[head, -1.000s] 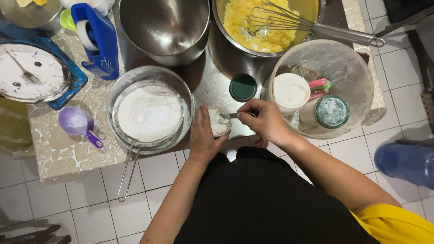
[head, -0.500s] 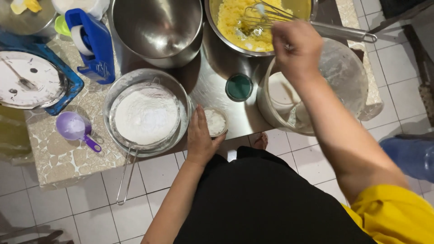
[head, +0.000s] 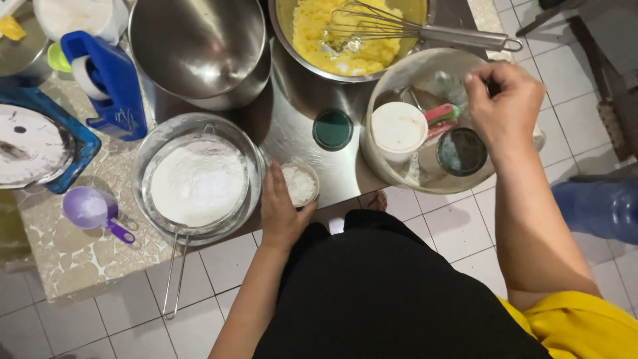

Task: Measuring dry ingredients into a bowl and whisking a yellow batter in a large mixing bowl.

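Your left hand cups the small open jar of white powder at the counter edge beside the flour-filled sieve, while your right hand hovers, fingers curled together, over the clear tub of utensils, batter already whisked.

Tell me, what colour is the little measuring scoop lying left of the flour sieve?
Purple: the small plastic measuring scoop, clearest in the head view.

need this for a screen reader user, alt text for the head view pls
Seen from above, a person's left hand holds a small jar of white powder beside a sieve of flour, while the right hand reaches into a bowl of utensils.
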